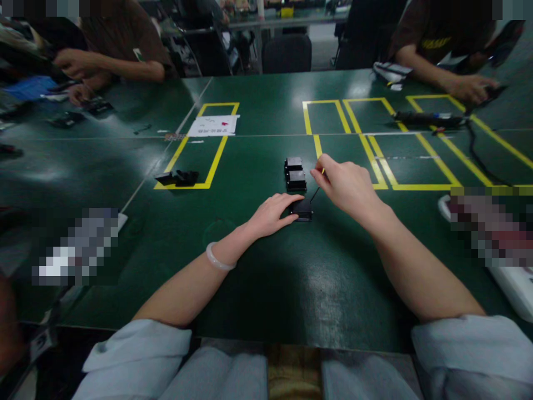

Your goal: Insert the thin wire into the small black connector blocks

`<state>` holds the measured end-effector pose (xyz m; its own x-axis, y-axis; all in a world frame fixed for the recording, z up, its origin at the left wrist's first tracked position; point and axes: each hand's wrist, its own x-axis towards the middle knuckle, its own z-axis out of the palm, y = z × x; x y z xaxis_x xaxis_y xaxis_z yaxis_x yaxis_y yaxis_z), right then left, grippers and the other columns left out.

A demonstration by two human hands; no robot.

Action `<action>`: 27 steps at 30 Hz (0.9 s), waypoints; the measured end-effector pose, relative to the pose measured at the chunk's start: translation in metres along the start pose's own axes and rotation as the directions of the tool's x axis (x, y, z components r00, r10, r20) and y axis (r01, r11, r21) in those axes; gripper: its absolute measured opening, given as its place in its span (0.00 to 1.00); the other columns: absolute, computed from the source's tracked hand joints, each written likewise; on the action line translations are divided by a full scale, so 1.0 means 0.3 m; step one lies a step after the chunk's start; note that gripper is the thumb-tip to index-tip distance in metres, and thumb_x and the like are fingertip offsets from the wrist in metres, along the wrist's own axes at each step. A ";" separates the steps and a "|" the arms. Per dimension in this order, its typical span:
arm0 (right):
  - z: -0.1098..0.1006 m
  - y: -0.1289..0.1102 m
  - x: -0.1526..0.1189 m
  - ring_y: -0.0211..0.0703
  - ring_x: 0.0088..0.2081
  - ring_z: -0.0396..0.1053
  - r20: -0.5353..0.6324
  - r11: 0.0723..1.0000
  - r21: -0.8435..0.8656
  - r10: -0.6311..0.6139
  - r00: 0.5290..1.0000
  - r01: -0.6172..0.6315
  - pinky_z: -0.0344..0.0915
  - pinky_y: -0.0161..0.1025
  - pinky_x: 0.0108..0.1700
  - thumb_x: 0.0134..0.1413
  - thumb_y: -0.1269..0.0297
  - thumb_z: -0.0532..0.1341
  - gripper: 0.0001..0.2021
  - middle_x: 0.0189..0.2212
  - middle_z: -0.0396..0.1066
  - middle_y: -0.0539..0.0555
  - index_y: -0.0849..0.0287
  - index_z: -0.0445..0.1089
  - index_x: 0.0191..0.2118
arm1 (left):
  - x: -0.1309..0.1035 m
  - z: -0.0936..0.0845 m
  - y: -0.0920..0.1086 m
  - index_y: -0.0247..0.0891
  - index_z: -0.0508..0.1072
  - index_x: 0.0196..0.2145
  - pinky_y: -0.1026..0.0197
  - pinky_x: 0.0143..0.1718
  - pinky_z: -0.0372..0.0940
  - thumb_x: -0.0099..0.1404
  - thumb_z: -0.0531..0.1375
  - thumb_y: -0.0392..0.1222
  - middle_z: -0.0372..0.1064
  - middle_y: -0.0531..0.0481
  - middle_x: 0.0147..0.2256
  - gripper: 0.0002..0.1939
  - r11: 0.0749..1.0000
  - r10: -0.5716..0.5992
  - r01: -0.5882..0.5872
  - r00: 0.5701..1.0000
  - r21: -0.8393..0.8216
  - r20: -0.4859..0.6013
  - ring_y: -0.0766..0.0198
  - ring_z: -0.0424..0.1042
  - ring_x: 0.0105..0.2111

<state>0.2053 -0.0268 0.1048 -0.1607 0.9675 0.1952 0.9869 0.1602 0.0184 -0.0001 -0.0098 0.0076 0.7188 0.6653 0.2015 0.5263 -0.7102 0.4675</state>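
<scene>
The left hand (271, 215) pinches a black box (303, 210) between thumb and finger on the tabletop (308, 283), likely to steady it. Above it, the right hand (348, 182) pinches a thin rod (315, 194) angled toward the box.

2 boxes (297, 177) lie behind the near box (302, 209).

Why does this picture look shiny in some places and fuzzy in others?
In the head view, the glossy green table reflects light in pale patches; in the head view, the outer edges look blurred and stretched, with blocky pixel patches at both sides; in the head view, the black box at the left hand looks sharper, though its fine detail is too small to tell.
</scene>
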 end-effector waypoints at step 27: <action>0.005 0.010 0.003 0.48 0.32 0.71 0.013 1.000 0.019 -0.024 1.000 0.023 0.47 0.39 0.29 0.68 0.58 0.43 0.18 0.34 0.76 0.58 0.57 0.66 0.51 | 0.000 -0.001 0.003 0.39 0.62 0.62 0.52 0.51 0.63 0.71 0.56 0.47 0.69 0.42 0.53 0.24 1.000 -0.005 0.005 1.000 0.001 -0.001 0.52 0.68 0.50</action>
<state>0.2080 -0.0252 0.1034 -0.1840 0.9659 0.1823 0.9825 0.1863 0.0048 0.0002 -0.0104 0.0082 0.7158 0.6689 0.2005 0.5302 -0.7074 0.4674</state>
